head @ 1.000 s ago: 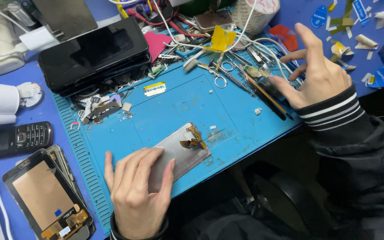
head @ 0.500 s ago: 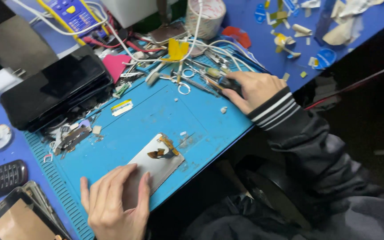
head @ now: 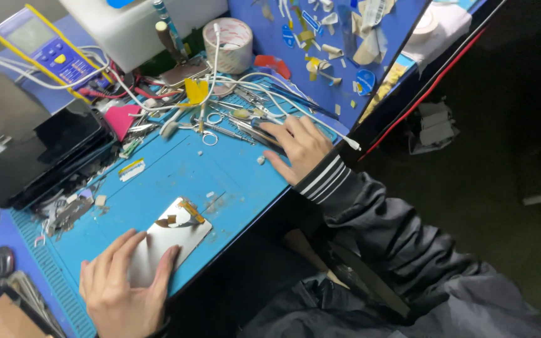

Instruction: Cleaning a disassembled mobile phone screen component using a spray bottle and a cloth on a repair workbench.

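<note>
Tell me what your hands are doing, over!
Left hand flat on silver screen panel. Right hand on tools. Wires crowd them.

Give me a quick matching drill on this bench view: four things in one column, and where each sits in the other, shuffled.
Things:
1. silver rectangular screen panel
2. roll of beige tape
3. pink triangular plastic pick
4. black flat tablet

Places:
A. far edge of the blue work mat, beside the white box
B. under the left hand, near edge of the mat
C. left of the mat, on the bench
D. just right of the tablet, at the mat's far left corner

Pairs: 1-B, 2-A, 3-D, 4-C
</note>
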